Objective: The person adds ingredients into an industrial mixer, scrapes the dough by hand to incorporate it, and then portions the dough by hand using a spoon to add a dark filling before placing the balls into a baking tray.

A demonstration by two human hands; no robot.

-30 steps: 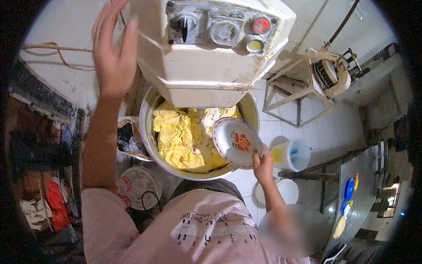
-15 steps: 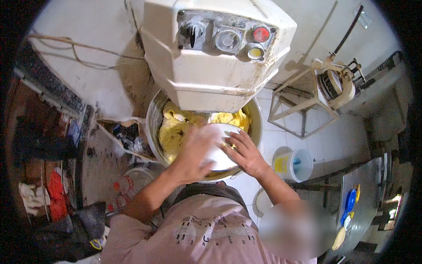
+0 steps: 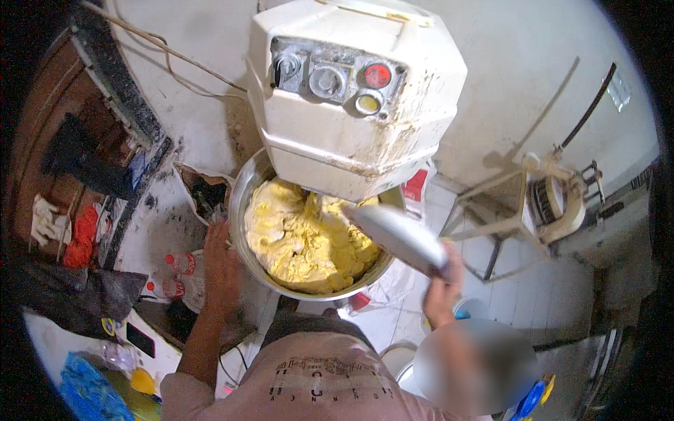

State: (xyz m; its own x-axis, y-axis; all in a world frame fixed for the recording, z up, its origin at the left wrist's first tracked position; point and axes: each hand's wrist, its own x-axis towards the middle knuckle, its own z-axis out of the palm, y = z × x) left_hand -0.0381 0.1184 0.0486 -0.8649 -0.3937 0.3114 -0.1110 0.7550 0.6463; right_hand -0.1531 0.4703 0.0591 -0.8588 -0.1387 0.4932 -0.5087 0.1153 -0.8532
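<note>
My right hand [image 3: 444, 281] grips a shallow white bowl [image 3: 400, 235] by its near edge, tilted so that I see it almost side-on. The bowl hangs over the right side of the large metal mixing bowl [image 3: 337, 293]. Inside that one lies a lumpy mass of pale dough [image 3: 302, 242] with bright yellow patches. Beside the left rim of the mixing bowl is my left hand [image 3: 222, 259], smeared by motion, with its fingers unclear. Above the dough stands the cream-coloured head of the mixer [image 3: 351, 133], dusty and stained.
On the mixer's front sit knobs and a red button [image 3: 377, 75]. Red-capped bottles [image 3: 181, 263] and an open sack [image 3: 203, 193] stand to the left. A metal-framed machine [image 3: 540, 196] is on the right. A phone [image 3: 140, 339] lies at lower left.
Both hands were together at the white bowl over the dough. My left hand has let go and moved left; my right has swung the bowl rightward and tilted it. The view has shifted.
</note>
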